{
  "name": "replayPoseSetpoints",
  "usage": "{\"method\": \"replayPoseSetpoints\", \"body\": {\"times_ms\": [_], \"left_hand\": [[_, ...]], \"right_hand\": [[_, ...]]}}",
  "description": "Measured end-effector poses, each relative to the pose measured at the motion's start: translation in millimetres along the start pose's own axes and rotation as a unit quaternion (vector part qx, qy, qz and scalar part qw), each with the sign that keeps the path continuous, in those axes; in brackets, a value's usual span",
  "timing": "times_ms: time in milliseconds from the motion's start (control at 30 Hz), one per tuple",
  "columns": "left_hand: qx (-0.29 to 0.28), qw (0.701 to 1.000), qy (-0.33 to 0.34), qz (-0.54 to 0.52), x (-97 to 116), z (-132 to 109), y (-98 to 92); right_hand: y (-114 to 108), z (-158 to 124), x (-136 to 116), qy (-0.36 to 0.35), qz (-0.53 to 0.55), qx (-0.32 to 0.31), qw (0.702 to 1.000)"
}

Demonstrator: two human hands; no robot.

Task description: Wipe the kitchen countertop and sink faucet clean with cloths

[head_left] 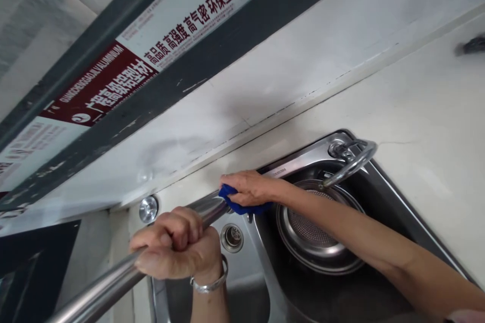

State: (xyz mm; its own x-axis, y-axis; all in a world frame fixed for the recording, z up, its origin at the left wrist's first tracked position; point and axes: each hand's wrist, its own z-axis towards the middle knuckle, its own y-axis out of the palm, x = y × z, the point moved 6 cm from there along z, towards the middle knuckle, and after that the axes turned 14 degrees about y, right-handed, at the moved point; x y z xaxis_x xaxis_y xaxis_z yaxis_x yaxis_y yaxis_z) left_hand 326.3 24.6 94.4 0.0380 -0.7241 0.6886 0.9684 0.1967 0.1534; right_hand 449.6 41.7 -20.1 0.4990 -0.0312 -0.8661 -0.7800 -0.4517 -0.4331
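A shiny metal pole (102, 280) runs slantwise from the lower left up over the double sink. My left hand (180, 245), with a silver bracelet at the wrist, is wrapped round the pole's middle stretch. My right hand (250, 185) is closed on a blue cloth (237, 206), which is pressed against the pole farther along. The hand and cloth hide that part of the pole, so I cannot tell where it ends.
In the right basin of the sink (413, 227) sits a round metal strainer (322, 232) under a curved faucet (358, 164). The left basin shows a drain (232, 238). A round metal cap (148, 209) sits on the pale counter (428, 136). Behind runs a dark window frame (242, 60) with printed film.
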Motion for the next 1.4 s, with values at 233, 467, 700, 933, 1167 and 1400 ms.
{"method": "replayPoseSetpoints", "body": {"times_ms": [233, 467, 700, 933, 1167, 1400], "left_hand": [[0.007, 0.998, 0.055, -0.023, 5, 0, 8.6], [0.039, 0.997, 0.067, 0.018, 16, -1, 23.2], [0.072, 0.996, 0.049, 0.019, 16, -6, 23.3], [0.077, 0.995, 0.054, 0.015, 12, -6, 24.8], [0.080, 0.995, 0.060, 0.023, 11, -4, 24.2], [0.067, 0.996, 0.054, 0.031, 9, -6, 23.5]], "right_hand": [[-1, 13, 9, 0.061, -0.119, -0.031, 0.991], [-4, 5, 17, 0.094, -0.130, -0.020, 0.987], [-9, -7, 17, 0.096, -0.106, -0.021, 0.989], [-21, -21, 17, 0.076, -0.038, -0.053, 0.995], [-17, -69, 38, 0.169, 0.154, 0.195, 0.954], [108, -147, 73, 0.371, 0.666, 0.222, 0.607]]}}
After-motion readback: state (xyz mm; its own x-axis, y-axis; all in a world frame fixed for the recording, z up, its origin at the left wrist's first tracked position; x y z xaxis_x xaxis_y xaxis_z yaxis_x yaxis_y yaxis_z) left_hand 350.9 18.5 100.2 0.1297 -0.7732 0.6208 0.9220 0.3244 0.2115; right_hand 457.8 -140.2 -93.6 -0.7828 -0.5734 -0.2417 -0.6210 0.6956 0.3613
